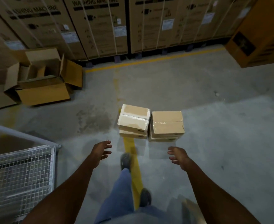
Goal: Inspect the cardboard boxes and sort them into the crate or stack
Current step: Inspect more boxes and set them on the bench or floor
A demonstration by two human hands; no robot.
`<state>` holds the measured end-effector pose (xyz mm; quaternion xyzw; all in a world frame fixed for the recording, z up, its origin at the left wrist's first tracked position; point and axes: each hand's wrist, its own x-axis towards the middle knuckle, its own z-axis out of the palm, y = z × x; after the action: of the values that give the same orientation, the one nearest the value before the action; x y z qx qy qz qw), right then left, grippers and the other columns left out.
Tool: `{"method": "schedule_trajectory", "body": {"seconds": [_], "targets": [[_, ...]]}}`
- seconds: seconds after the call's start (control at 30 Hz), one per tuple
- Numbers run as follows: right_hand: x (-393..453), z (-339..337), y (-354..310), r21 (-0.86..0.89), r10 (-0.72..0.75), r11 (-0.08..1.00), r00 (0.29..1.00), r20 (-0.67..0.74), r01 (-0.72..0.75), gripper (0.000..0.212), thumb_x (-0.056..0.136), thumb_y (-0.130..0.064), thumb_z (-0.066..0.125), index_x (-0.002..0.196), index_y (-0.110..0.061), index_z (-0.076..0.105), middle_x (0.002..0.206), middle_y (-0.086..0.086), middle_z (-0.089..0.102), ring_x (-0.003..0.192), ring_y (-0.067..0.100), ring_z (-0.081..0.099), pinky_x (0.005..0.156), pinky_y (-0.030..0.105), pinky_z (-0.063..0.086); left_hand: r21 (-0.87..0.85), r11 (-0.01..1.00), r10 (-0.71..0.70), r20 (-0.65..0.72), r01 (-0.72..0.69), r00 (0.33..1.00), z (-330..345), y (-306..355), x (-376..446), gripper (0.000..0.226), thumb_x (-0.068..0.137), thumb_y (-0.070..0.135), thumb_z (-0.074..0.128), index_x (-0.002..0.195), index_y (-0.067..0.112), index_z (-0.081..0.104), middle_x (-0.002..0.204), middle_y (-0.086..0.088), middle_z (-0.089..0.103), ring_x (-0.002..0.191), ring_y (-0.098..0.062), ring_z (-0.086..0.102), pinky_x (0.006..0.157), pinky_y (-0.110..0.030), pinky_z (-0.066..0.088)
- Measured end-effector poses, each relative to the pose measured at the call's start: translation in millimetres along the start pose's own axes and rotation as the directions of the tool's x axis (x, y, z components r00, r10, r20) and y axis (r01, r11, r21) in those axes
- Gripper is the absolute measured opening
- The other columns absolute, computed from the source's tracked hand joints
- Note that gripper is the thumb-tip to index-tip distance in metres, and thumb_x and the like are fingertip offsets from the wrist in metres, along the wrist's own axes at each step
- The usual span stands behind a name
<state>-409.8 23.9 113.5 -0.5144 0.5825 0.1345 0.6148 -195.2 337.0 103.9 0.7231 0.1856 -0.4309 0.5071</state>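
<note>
Two short stacks of small taped cardboard boxes stand side by side on the concrete floor ahead. The left stack [133,121] has a pale, tape-covered top box; the right stack [167,124] is plain brown. My left hand [101,151] reaches forward with fingers spread, empty, a little short of the left stack. Also empty and spread, my right hand [178,156] hangs just short of the right stack. A wire mesh crate [20,172] stands at my lower left.
Opened empty cartons [42,78] lie at the far left. Tall washing machine cartons [97,26] line the back wall behind a yellow floor line [149,59]. Another big carton [259,38] stands at the upper right. My feet straddle a yellow stripe [133,167].
</note>
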Motion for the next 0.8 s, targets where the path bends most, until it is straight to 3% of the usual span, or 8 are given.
{"method": "schedule_trajectory", "body": {"seconds": [0.07,0.13,0.27,0.47,0.53,0.6,0.73,0.8], "targets": [[20,16,-32,-0.052,-0.035,0.998,0.999,0.016,0.036,0.017,0.102,-0.025,0.062,0.113,-0.012,0.067,0.125,0.016,0.069,0.102,0.034,0.066,0.071,0.032,0.05,0.044,0.998,0.033,0.005,-0.033,0.999,2,28,29,0.028,0.103,0.034,0.055,0.12,0.018,0.07,0.117,-0.006,0.072,0.091,-0.028,0.067,0.079,-0.034,0.049],[41,35,-65,-0.117,-0.064,0.991,0.998,0.03,0.067,0.012,0.102,-0.026,0.063,0.106,-0.015,0.065,0.124,0.015,0.07,0.1,0.031,0.067,0.076,0.035,0.054,0.089,0.995,0.038,0.014,-0.039,0.999,4,56,60,0.029,0.102,0.033,0.057,0.122,0.015,0.069,0.116,-0.007,0.071,0.092,-0.028,0.066,0.081,-0.036,0.05],[97,74,-123,-0.222,-0.025,0.975,0.999,0.025,0.03,0.009,0.099,-0.025,0.064,0.096,-0.017,0.064,0.114,0.014,0.069,0.091,0.023,0.06,0.08,0.035,0.049,0.211,0.977,0.03,0.015,-0.032,0.999,11,106,133,0.027,0.101,0.028,0.062,0.121,0.01,0.068,0.11,-0.008,0.064,0.086,-0.023,0.056,0.071,-0.031,0.045],[217,125,-180,-0.275,0.013,0.961,0.999,0.032,-0.003,0.021,0.101,-0.023,0.062,0.118,-0.011,0.065,0.12,0.013,0.063,0.108,0.033,0.061,0.089,0.043,0.054,0.412,0.909,0.032,0.063,-0.055,0.997,23,159,271,0.021,0.104,0.029,0.058,0.11,0.011,0.066,0.108,-0.015,0.064,0.092,-0.029,0.06,0.087,-0.041,0.051],[258,140,-191,-0.312,-0.026,0.949,0.999,0.037,0.036,0.018,0.103,-0.023,0.061,0.117,-0.013,0.064,0.116,0.011,0.062,0.114,0.036,0.061,0.103,0.051,0.053,0.485,0.872,0.035,0.07,-0.064,0.997,29,165,319,0.019,0.106,0.029,0.054,0.108,0.012,0.064,0.113,-0.015,0.064,0.105,-0.036,0.062,0.098,-0.046,0.05],[303,152,-195,-0.334,-0.04,0.942,0.999,0.027,0.047,0.016,0.103,-0.023,0.061,0.116,-0.014,0.065,0.111,0.011,0.062,0.113,0.036,0.062,0.106,0.055,0.049,0.526,0.848,0.026,0.079,-0.063,0.997,35,165,365,0.027,0.107,0.028,0.053,0.118,0.009,0.067,0.118,-0.016,0.064,0.115,-0.037,0.06,0.103,-0.046,0.047],[399,167,-175,-0.31,0.004,0.951,1.0,-0.009,-0.007,0.015,0.097,-0.03,0.07,0.099,-0.016,0.063,0.107,0.013,0.07,0.1,0.033,0.067,0.098,0.051,0.054,0.564,0.823,0.01,0.1,-0.065,0.995,47,146,452,0.032,0.105,0.028,0.054,0.125,0.006,0.067,0.125,-0.019,0.066,0.115,-0.036,0.061,0.104,-0.048,0.047],[455,171,-152,-0.305,0.047,0.951,0.999,-0.005,-0.047,0.035,0.089,-0.039,0.073,0.113,-0.014,0.068,0.107,0.01,0.071,0.096,0.029,0.066,0.091,0.046,0.053,0.583,0.81,-0.008,0.115,-0.061,0.993,53,127,493,0.032,0.104,0.027,0.056,0.126,0.007,0.067,0.126,-0.019,0.067,0.114,-0.036,0.062,0.101,-0.047,0.049]]}}
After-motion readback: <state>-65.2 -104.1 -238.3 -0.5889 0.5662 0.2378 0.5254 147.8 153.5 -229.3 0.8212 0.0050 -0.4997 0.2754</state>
